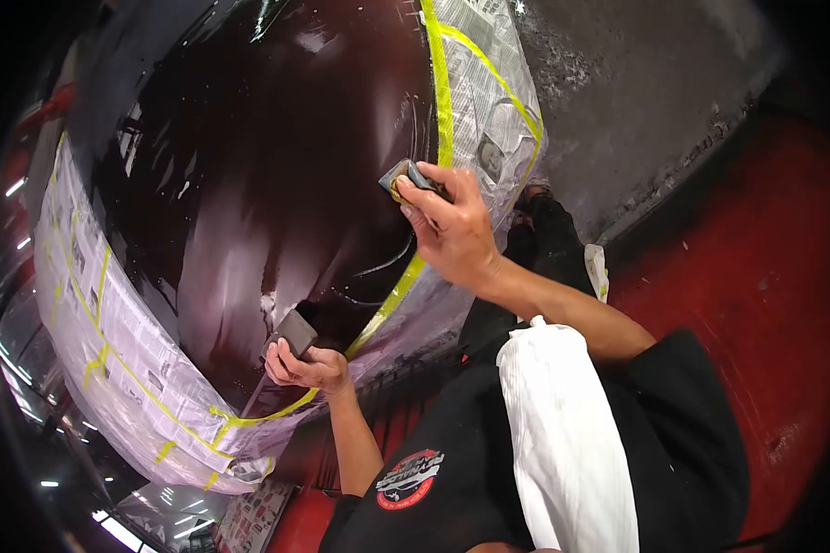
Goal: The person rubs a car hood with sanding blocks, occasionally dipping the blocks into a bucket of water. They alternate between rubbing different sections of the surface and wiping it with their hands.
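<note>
My right hand (454,221) pinches a small piece of dark sandpaper (398,177), folded with a brownish-yellow side showing, near the yellow-taped edge of a dark, glossy car panel (277,120). Lower left, my left hand (306,367) grips a grey rectangular block (295,330), fingers curled under it and thumb against its side. The block overlaps the panel's lower end in this view. Wet streaks and drops show on the panel. Yellow masking tape (397,300) runs along its border.
Newspaper (489,101) masks the panel's right side, and more newspaper under clear plastic (148,378) covers the lower left. A white cloth (563,433) hangs in front of my black shirt. Grey floor (636,120) and red floor (738,295) lie to the right.
</note>
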{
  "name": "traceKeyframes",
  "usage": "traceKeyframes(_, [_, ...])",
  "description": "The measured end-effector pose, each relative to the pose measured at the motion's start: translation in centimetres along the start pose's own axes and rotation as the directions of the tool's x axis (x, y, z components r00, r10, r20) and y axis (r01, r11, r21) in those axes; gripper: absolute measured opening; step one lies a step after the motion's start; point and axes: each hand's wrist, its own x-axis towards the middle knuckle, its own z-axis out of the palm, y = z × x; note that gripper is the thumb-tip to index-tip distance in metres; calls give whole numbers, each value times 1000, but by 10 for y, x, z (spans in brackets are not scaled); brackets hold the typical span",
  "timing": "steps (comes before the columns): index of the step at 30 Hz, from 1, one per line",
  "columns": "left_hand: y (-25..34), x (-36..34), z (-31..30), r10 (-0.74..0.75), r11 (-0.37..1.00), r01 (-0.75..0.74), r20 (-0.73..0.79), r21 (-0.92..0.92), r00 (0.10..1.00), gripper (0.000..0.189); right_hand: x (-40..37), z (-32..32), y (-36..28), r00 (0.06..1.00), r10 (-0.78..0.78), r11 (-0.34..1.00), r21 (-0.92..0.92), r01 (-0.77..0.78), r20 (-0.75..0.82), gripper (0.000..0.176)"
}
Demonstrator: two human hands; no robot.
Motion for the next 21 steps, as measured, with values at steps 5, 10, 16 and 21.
traceKeyframes(5, [2, 0, -7, -21, 1000, 20, 17, 19, 1000, 42, 61, 3, 30, 996, 66, 990, -122, -74, -68, 31])
traceKeyframes(10, [-1, -2, 1, -7, 1000, 7, -9, 9, 1000, 40, -4, -5, -7, 997, 68, 998, 12, -69, 27, 28])
traceKeyframes(16, [-1, 0, 1, 2, 1000, -2, -7, 19, 1000, 39, 3, -2, -3, 999, 27, 998, -49, -30, -44, 34])
traceKeyframes(21, [2, -1, -6, -3, 1000, 2, 20, 25, 1000, 40, 62, -2, 24, 988, 147, 978, -146, -152, -44, 39])
